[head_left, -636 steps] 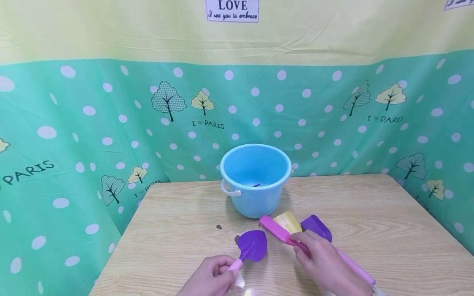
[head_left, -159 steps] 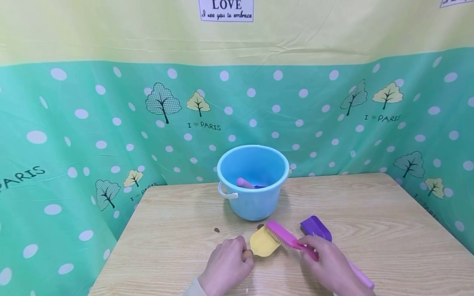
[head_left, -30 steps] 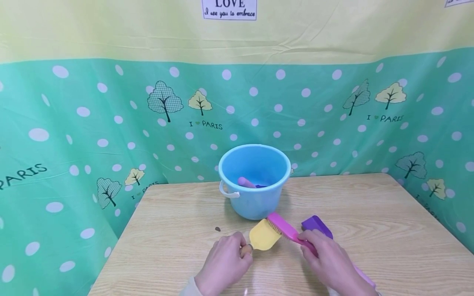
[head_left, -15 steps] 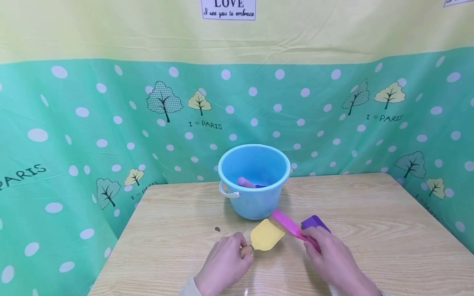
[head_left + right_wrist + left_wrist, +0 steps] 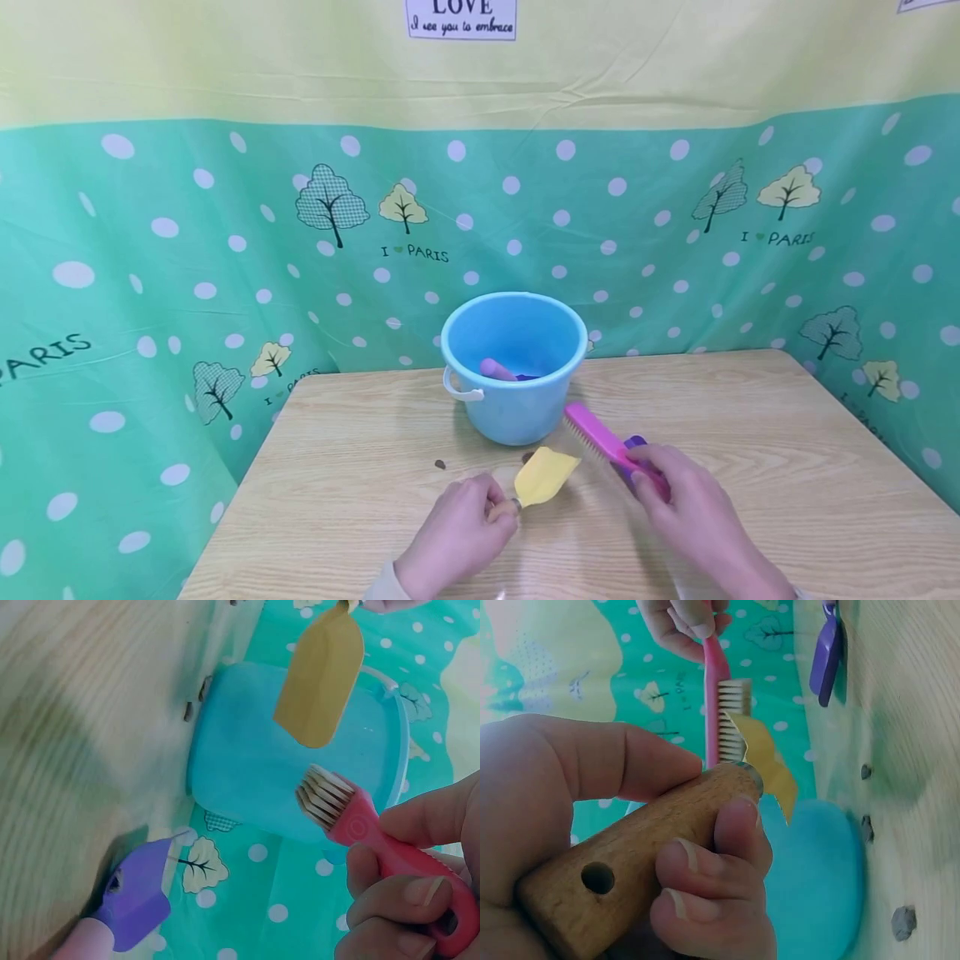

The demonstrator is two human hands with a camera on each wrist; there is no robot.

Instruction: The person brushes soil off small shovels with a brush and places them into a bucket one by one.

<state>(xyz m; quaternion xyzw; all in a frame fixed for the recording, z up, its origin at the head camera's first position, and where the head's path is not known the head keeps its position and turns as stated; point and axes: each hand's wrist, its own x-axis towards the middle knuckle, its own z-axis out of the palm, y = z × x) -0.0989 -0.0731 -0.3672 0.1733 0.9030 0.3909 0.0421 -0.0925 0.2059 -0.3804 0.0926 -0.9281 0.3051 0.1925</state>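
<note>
The left grip point(image 5: 461, 529) is curled round the wooden handle point(image 5: 645, 847) of a yellow shovel point(image 5: 546, 477), whose blade is tilted and raised; were that tilt to steepen, anything on the blade would likely slide off. No stone shows on its face in the head view. The right grip point(image 5: 693, 504) pinches a pink brush point(image 5: 600, 433), its bristles apart from the blade. A sweep too fast or too high could flick a stone away or miss it. The brush hangs over a purple shovel point(image 5: 139, 896) on the counter point(image 5: 750, 433), so a low swing might knock that aside. One stone point(image 5: 527, 457) lies just beside the yellow blade, near the blue bucket point(image 5: 521, 417); pushing hard at it could bump the bucket. Another stone point(image 5: 439, 464) sits farther left, out of the brush's present line.

As for what is hidden, the right grip and the brush cover most of the purple shovel in the head view, and a dark spot on it may be a stone or a hole. The left wrist view shows three stones; the blade probably masks one from above. Inside the bucket, only a pink handle point(image 5: 497, 369) and a purple edge show. The sign point(image 5: 461, 25) on the cloth behind is cut off.
</note>
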